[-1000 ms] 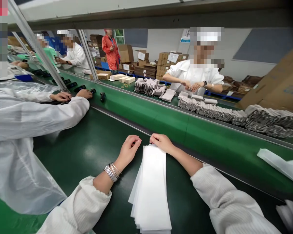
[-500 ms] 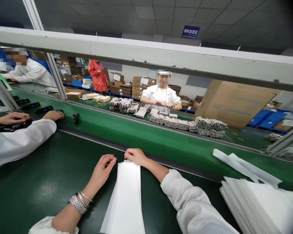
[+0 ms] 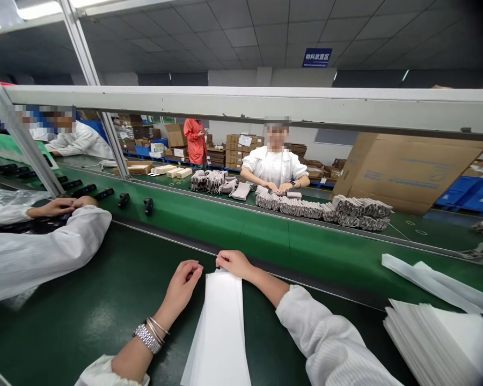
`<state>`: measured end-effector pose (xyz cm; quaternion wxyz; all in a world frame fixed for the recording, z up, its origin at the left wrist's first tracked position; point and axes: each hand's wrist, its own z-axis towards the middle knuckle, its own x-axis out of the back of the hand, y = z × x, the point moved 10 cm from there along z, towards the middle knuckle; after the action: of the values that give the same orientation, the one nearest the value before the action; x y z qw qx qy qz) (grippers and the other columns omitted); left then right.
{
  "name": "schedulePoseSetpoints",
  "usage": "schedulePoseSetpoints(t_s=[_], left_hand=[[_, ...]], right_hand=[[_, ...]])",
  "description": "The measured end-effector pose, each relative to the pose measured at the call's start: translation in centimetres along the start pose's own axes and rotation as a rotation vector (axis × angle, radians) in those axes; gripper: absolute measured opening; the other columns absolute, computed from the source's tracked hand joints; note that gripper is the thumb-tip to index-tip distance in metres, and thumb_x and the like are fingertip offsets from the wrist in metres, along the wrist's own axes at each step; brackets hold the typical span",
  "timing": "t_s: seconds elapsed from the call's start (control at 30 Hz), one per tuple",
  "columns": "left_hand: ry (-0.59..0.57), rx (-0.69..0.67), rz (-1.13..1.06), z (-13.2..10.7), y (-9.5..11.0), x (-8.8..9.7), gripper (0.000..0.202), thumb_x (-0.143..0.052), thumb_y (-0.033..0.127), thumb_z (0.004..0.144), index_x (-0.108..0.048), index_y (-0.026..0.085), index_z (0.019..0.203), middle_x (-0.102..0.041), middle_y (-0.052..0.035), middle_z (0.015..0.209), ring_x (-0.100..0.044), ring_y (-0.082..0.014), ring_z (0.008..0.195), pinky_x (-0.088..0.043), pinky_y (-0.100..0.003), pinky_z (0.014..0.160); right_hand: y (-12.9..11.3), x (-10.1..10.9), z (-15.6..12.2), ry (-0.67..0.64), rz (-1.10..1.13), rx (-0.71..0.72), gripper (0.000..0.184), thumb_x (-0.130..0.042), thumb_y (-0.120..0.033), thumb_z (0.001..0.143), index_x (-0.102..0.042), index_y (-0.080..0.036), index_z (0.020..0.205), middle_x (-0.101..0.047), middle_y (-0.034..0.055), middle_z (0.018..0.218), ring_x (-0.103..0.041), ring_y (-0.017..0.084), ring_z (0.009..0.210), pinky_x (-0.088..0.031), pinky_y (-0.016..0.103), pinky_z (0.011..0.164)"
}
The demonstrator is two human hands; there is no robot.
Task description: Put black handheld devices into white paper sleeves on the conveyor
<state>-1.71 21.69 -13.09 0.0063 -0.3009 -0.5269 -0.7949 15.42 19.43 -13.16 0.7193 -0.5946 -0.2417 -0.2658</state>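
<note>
A stack of long white sheets (image 3: 224, 327) lies lengthwise before me on the dark green work surface, slightly fanned at its near left side. My right hand (image 3: 234, 264) is at the stack's far end, fingers bent down and closed on the edge; its fingertips are partly hidden. Left of that end, my left hand (image 3: 183, 284) hovers apart from the sheets. Its fingers are curled, a small gap shows between thumb and forefinger, and nothing is visible in it. A metal watch (image 3: 147, 338) and thin bangles circle the left wrist.
A thick pile of white sheets (image 3: 438, 338) lies at right, with loose white strips (image 3: 434, 284) behind it on the green conveyor belt (image 3: 265, 236). Black devices (image 3: 148, 206) sit on the belt at left, near a co-worker's sleeves (image 3: 64, 246). Grey bundles (image 3: 306, 206) line the far side.
The view has tilted up and turned left, so everything sits lower and farther right. The left co-worker's hands have come together, and a second black device shows apart on the belt. My hands hold nearly the same pose.
</note>
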Motion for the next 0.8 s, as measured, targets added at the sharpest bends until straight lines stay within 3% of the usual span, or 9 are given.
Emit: schedulePoseSetpoints(t_s=[0.47,0.8], left_hand=[[0.012,-0.028,-0.01,-0.6,1.4,0.0,0.028,-0.05,0.04,0.092,-0.068,0.019,0.092,-0.058,-0.0081,0.114,-0.059,-0.0204,0.104,-0.051,-0.034,0.088],[0.018,-0.026,-0.018,-1.3,2.4,-0.2,0.019,-0.052,0.03,0.092,-0.068,0.019,0.095,-0.058,-0.0077,0.112,-0.058,-0.0174,0.1,-0.049,-0.031,0.087]], right_hand=[[-0.4,0.0,-0.6,-0.014,-0.034,0.017,0.023,-0.05,-0.028,0.092,-0.068,-0.02,0.079,-0.069,-0.0031,0.078,-0.057,0.011,0.069,-0.034,0.021,0.062],[-0.2,-0.1,-1.3,-0.06,0.002,0.007,0.024,-0.048,-0.03,0.091,-0.064,-0.019,0.077,-0.07,-0.0008,0.086,-0.061,0.014,0.078,-0.038,0.023,0.069]])
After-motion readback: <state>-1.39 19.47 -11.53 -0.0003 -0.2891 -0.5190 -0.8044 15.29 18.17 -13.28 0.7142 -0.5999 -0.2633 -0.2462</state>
